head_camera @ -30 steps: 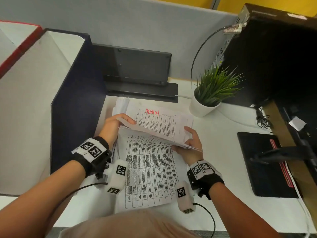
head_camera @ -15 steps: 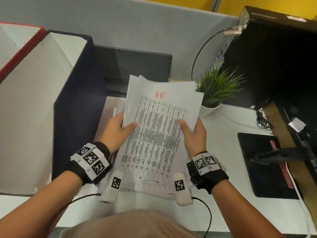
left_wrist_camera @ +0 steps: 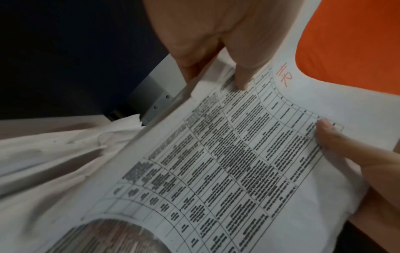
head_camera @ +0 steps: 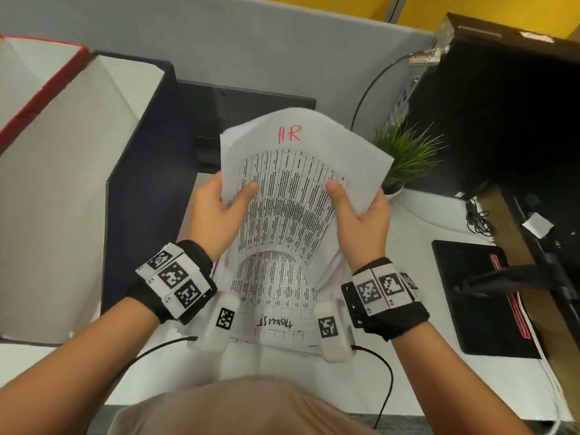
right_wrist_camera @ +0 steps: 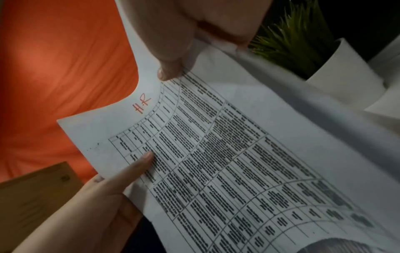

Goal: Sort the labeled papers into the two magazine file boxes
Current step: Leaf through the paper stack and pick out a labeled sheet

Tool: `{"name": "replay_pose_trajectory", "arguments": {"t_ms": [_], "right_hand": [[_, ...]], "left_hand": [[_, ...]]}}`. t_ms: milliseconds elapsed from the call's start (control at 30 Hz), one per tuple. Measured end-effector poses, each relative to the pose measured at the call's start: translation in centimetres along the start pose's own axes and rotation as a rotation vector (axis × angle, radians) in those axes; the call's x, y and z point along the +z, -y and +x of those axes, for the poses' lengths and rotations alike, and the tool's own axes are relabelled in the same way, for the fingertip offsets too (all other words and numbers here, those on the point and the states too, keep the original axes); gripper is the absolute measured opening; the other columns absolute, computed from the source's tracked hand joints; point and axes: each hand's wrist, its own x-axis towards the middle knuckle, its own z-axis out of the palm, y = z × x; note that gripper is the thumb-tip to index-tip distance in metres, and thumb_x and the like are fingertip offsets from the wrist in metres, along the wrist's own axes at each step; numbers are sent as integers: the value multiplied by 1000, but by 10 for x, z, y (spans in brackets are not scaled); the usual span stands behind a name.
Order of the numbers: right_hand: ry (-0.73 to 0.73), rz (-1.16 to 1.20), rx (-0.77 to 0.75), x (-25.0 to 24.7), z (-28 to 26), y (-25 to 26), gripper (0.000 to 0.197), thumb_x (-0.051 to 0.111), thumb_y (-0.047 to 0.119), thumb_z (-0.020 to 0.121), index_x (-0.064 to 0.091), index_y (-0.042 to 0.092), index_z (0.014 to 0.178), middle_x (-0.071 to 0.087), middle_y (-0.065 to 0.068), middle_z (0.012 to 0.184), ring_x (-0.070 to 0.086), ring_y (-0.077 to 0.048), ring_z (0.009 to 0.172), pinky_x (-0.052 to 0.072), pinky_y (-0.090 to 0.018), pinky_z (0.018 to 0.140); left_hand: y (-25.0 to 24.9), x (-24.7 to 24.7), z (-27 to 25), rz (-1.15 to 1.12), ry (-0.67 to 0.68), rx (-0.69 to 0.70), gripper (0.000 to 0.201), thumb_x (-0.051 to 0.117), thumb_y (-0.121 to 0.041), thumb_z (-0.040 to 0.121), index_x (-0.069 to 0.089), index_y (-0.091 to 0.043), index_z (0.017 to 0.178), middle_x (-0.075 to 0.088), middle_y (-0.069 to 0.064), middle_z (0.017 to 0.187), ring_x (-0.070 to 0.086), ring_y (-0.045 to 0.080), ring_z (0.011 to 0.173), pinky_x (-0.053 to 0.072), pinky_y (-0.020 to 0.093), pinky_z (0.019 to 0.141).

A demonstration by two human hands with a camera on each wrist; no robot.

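I hold up a bundle of printed sheets, the HR papers (head_camera: 295, 183), marked "H.R" in red at the top. My left hand (head_camera: 219, 205) grips the left edge, thumb on the front (left_wrist_camera: 242, 77). My right hand (head_camera: 361, 211) grips the right edge, thumb on the print (right_wrist_camera: 171, 68). The bundle bows toward me. More papers (head_camera: 276, 324) lie flat on the desk beneath my wrists. Two magazine file boxes stand at the left: a dark blue one (head_camera: 138, 171) nearer the papers and a red-edged one (head_camera: 40, 95) beyond it.
A potted green plant (head_camera: 405, 155) stands just right of the raised sheets. A black stand (head_camera: 248, 105) leans on the grey partition behind. A black case (head_camera: 508, 105) and a dark pad (head_camera: 480, 296) fill the right side. Wrist-camera cables (head_camera: 383, 372) trail off the desk's front edge.
A second ago both hands were lifting sheets off the pile on the desk, with an ADMIN sheet showing. The HR bundle now stands raised and bowed between both hands.
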Motion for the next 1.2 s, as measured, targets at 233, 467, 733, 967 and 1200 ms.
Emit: {"name": "replay_pose_trajectory", "arguments": {"t_ms": [233,467,733,967,1200], "right_hand": [[46,-42,96,-1,-12,-21,36,75,13,74,62,20,106,69,14,92,67,-1,89,57,-20,75],[-13,-87,146,15,-7,-32,24,72,20,78,61,34,94,67,19,87,66,0,87,54,-20,76],[248,-53,-70,18,10,0,40,74,18,72,56,34,105,68,19,94,65,3,89,52,-9,72],[350,-369,72,-3,3,-48,45,78,21,67,56,37,102,64,4,92,64,-13,83,48,-2,61],[191,-821,266,-27,-7,-100,61,87,32,57,56,21,108,62,-11,100,55,-25,92,45,-48,93]], "left_hand": [[22,-5,-10,-42,6,-115,31,73,-31,77,64,-30,106,69,-20,97,63,-10,92,49,7,73],[28,3,-8,29,-52,-188,33,69,-20,83,63,-14,115,64,-15,97,58,-12,86,48,7,74],[-51,-73,32,179,52,-82,32,71,-22,81,65,-15,111,68,-14,95,64,-9,83,54,14,78],[-96,-212,34,343,-34,-189,22,71,-28,79,65,-33,99,71,-21,92,67,-5,85,53,13,68],[-85,-325,30,421,-177,-574,45,77,-37,62,68,-27,105,72,-4,105,64,21,105,41,50,100]]}}
